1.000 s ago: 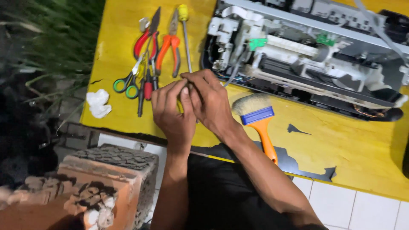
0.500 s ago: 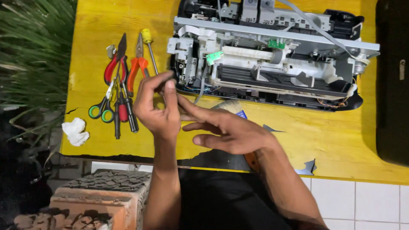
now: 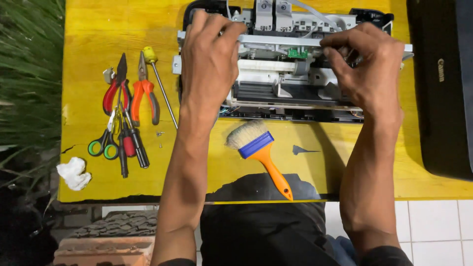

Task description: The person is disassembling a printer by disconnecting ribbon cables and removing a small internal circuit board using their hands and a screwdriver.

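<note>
An opened printer chassis (image 3: 276, 91), grey and white inside, lies on the far part of a yellow table (image 3: 98, 29). My left hand (image 3: 209, 59) rests on its left end, fingers curled over the top rail. My right hand (image 3: 372, 61) is on the right end, fingertips pinched at the metal rail near a small green part (image 3: 295, 53). What the fingers pinch is hidden. Below the printer, between my forearms, lies a paint brush (image 3: 258, 152) with a blue ferrule and an orange handle.
To the left lie red pliers (image 3: 113, 86), orange pliers (image 3: 143, 91), a yellow-handled screwdriver (image 3: 157, 81), green-handled scissors (image 3: 103, 143) and dark screwdrivers. A white crumpled tissue (image 3: 74, 173) sits at the near left corner. A black printer cover (image 3: 441, 88) lies right. Plants stand left, bricks below.
Both hands left the table's near middle, where they were held together, and reached up onto the printer's two ends. The view shifted so the printer sits more central.
</note>
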